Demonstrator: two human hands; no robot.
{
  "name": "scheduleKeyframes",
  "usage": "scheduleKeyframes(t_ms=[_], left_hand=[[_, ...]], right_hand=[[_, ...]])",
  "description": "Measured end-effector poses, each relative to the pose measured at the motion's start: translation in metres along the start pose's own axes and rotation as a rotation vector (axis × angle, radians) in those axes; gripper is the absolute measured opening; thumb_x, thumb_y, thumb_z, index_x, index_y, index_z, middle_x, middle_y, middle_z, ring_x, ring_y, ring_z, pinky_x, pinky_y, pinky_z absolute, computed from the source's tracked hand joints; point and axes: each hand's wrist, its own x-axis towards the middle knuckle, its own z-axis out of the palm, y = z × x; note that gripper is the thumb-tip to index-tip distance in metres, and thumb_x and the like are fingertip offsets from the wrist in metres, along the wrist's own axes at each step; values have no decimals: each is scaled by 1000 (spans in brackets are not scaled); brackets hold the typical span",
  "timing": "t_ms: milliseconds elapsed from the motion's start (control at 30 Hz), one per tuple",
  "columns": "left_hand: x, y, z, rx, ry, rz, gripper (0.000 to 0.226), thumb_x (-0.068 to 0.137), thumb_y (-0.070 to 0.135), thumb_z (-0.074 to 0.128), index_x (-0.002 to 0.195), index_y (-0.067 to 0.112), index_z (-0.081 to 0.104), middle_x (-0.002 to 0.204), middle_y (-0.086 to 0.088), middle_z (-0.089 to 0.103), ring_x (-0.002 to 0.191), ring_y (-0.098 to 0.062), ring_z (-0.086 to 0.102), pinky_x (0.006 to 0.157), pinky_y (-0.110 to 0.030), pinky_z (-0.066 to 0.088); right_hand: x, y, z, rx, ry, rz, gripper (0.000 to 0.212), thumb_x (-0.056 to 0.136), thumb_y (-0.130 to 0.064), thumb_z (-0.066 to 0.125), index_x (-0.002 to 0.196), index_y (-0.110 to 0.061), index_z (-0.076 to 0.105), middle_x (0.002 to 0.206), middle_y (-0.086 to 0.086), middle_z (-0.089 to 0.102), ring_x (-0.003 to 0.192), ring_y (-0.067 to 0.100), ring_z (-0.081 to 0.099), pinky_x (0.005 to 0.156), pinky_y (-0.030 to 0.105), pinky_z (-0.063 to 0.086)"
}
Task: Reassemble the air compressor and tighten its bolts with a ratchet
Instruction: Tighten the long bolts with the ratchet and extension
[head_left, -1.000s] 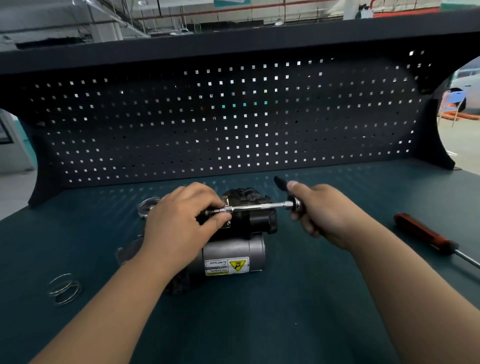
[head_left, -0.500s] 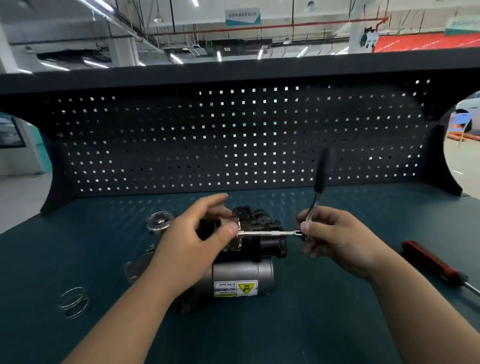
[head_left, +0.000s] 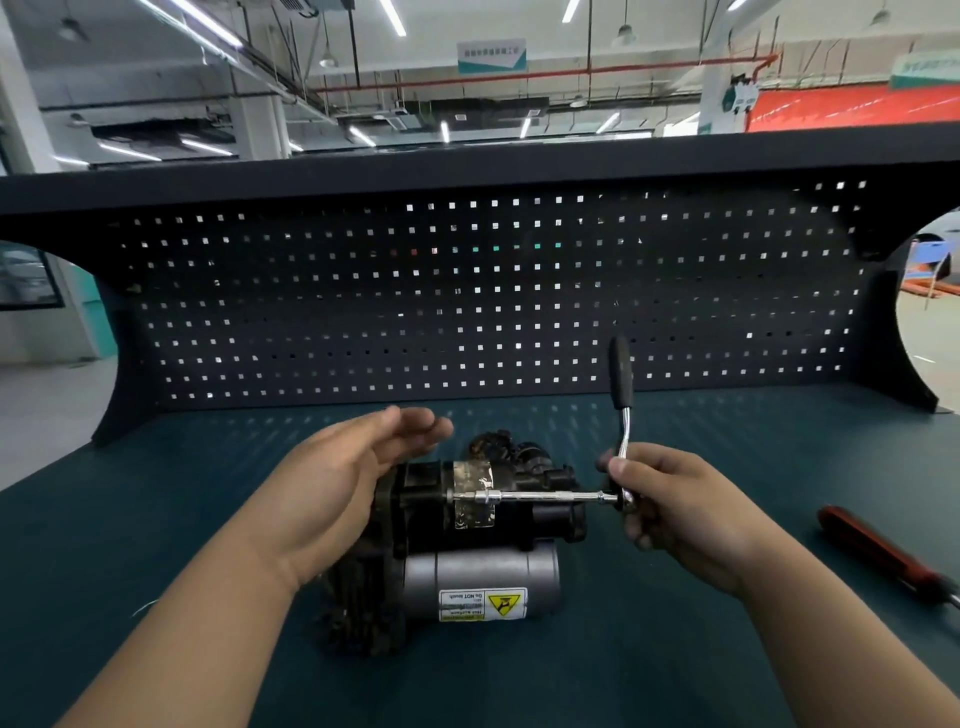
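Note:
The air compressor lies on its side mid-bench, a black body with a silver motor cylinder carrying a yellow warning label. A ratchet with a long chrome extension runs sideways into the black body, and its black handle points up. My right hand grips the ratchet at its head, at the right end of the extension. My left hand hovers just left of the compressor with fingers spread and holds nothing.
A red-handled screwdriver lies on the teal bench top at the right. A dark pegboard back panel rises behind the work area.
My left hand has let go of the extension and socket end and opened beside the compressor. The ratchet handle swung from tilted towards me to upright. The view tilted up.

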Motion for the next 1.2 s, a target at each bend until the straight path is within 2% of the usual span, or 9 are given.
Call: scheduleKeyframes(t_ms=[133,267,433,533,633,767,867,1000,1200], left_hand=[[-2,-2,5,56,74,28,18,63,39,70,70,24,77,87,-5,73,88,-16,68,82,-31,49],[-1,-4,11,462,161,101,30,90,41,55,68,29,69,76,1,72,75,-20,67,77,-34,51],[4,-4,24,782,250,337,42,86,59,46,65,25,60,65,5,65,57,-11,57,56,-22,45],[1,-11,26,932,97,379,10,79,51,61,84,46,55,93,28,56,85,8,54,69,-10,42],[-4,-24,21,1150,20,446,30,73,53,64,99,55,47,108,35,48,105,14,43,80,-11,35],[-6,-33,25,1216,97,594,25,71,40,79,92,35,66,97,26,57,95,2,46,81,-16,33],[-3,-35,27,1201,137,617,19,71,35,81,86,32,70,94,24,57,92,0,46,77,-14,31],[-1,-34,29,1179,141,597,10,76,37,77,82,34,70,89,27,57,89,1,46,74,-16,33],[-2,-34,30,1224,163,636,8,77,31,78,81,33,72,87,25,59,85,0,44,59,-14,31]], right_hand=[[-1,-2,-3,42,-43,-19,11,91,-14,61,87,-15,71,74,5,60,53,21,56,48,28,46],[-3,-4,-2,19,-53,-24,13,92,-14,61,85,-15,71,75,7,59,52,21,55,47,28,46],[-2,-4,-2,57,-73,-44,14,90,-10,62,84,-15,73,75,7,59,55,20,57,50,29,50],[-4,-4,-6,91,-112,-95,22,82,1,65,79,-18,77,80,6,65,71,18,64,70,32,57],[-3,-2,-6,-13,-78,-154,26,81,5,66,81,-18,77,80,1,71,79,19,67,79,33,57],[-2,-2,-3,-53,-41,-99,8,90,-12,63,94,-11,71,67,0,65,56,21,63,50,27,50],[1,1,4,-170,11,-35,33,96,-36,53,93,-7,68,64,2,65,39,16,47,39,24,36],[2,4,8,-214,46,-36,33,96,-40,51,94,-13,70,61,1,60,41,14,38,42,24,31],[-2,-1,-7,125,-155,-74,16,76,-12,69,89,-16,78,71,1,62,61,16,60,57,25,50]])
